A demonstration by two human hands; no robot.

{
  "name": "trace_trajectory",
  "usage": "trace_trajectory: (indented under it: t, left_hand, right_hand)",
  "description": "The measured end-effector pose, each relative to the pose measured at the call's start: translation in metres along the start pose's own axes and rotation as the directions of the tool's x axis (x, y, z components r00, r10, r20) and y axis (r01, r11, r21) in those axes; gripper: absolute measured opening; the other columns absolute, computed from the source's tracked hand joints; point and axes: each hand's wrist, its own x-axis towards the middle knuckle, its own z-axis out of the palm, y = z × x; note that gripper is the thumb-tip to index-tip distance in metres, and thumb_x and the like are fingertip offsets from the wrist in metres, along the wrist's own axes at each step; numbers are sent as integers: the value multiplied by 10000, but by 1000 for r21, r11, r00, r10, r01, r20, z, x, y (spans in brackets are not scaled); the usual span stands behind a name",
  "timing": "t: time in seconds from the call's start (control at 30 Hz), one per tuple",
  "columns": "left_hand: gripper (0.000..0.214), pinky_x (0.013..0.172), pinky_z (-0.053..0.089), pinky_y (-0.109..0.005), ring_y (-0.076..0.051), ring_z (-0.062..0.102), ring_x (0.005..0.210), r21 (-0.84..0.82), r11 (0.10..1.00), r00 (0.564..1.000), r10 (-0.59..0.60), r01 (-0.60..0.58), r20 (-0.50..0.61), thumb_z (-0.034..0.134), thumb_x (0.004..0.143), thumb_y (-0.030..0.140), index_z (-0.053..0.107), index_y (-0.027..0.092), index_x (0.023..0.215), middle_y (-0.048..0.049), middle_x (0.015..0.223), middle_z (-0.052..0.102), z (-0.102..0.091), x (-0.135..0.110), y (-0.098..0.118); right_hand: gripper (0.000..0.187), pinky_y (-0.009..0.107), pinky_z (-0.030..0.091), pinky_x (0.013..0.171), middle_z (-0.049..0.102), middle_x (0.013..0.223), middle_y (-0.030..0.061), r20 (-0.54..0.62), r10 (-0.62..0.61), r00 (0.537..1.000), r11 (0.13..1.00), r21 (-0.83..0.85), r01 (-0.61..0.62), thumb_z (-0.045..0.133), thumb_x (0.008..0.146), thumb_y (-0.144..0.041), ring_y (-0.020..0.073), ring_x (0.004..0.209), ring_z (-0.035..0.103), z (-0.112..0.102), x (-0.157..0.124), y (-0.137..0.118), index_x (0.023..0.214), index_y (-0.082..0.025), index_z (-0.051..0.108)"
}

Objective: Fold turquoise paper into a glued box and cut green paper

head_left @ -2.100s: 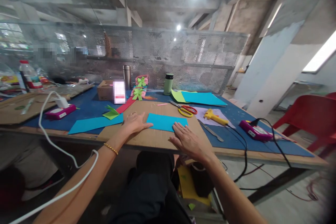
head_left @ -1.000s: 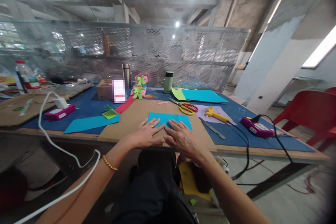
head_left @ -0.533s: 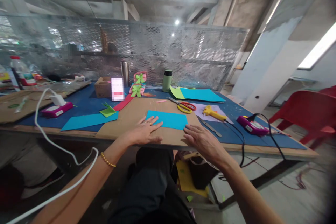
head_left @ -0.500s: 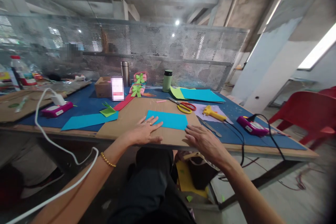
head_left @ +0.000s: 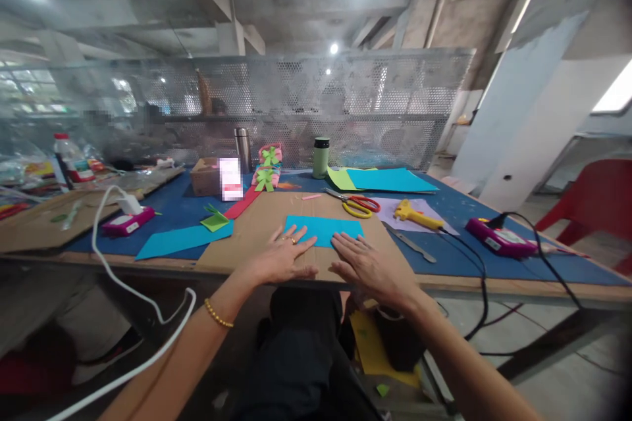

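A folded turquoise paper sheet [head_left: 326,229] lies on a brown cardboard mat [head_left: 257,220] at the table's near edge. My left hand [head_left: 284,256] lies flat with fingers spread, its fingertips on the sheet's left corner; a ring shows on one finger. My right hand [head_left: 368,266] is also flat and open, fingertips touching the sheet's near right edge. Neither hand holds anything.
Red-and-yellow scissors [head_left: 358,205], a yellow glue gun [head_left: 415,214] and a metal ruler [head_left: 409,243] lie to the right. Pink power boxes [head_left: 498,238] [head_left: 127,222] with cables flank the mat. A green flask [head_left: 320,158], a steel flask [head_left: 241,150], paper bows [head_left: 266,168] and more turquoise sheets [head_left: 185,237] lie beyond.
My right hand has slid back left along the sheet's near edge, close to my left hand. The left hand stays on the left corner. The head camera tilted slightly.
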Motion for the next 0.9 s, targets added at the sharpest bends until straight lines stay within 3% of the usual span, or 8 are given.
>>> trace_trajectory:
  t: [0.07,0.13,0.23,0.33,0.47,0.67,0.9]
  left_hand:
    - [779,1198,149,-559,-372,186,1516,71,997,994,-26,34,-110,346,894,763,502,255,1463,-141,1607,336,-2,4,10]
    - [613,1161,259,-512,-352,405,1406,154,987,973,-7,43,-230,410,932,671,717,196,1167,-176,1434,551,-2,13,22]
    - [446,934,466,-423,-301,634,1107,107,985,956,-104,138,-273,407,993,482,719,166,1024,-166,1142,704,-1,35,34]
    - [390,759,500,-351,-269,685,961,-19,978,960,-208,208,-189,436,969,470,695,181,1010,-119,1016,738,-1,55,36]
    - [372,723,482,-318,-274,688,974,-45,967,960,-255,252,-111,505,919,500,695,181,947,-111,1012,743,-3,66,32]
    - [296,705,474,-283,-237,681,939,-116,953,959,-283,280,-11,592,865,444,691,176,939,-86,994,747,-12,65,30]
    - [264,639,458,-266,-207,676,827,-157,917,931,-363,365,47,656,821,398,706,148,890,-89,928,747,-27,52,18]
  right_hand:
    - [595,534,305,1192,451,1536,144,5,9,1000,1000,-2,-9,387,1011,-531,291,1458,371,3,-1,3,1466,-167,505]
    - [606,534,314,1187,438,1542,147,14,15,1000,1000,-15,-15,384,1010,-539,293,1459,368,4,-2,6,1463,-157,507]
    - [592,546,315,1184,445,1535,150,-14,18,1000,999,-40,-18,397,1007,-531,298,1458,369,8,-1,8,1458,-166,516]
    - [591,548,308,1188,451,1532,143,-34,7,999,998,-60,-9,404,1004,-533,293,1458,368,12,0,10,1463,-176,511]
    - [623,553,304,1188,435,1541,138,-21,10,1000,998,-66,-11,384,1000,-565,293,1460,363,15,0,13,1475,-178,494]
    - [635,555,314,1181,437,1537,133,-3,10,1000,997,-76,-10,353,1000,-572,306,1456,368,14,2,13,1469,-172,505]
    - [620,555,360,1154,497,1503,116,-77,-29,997,995,-102,21,359,984,-601,315,1426,420,27,4,26,1426,-217,563]
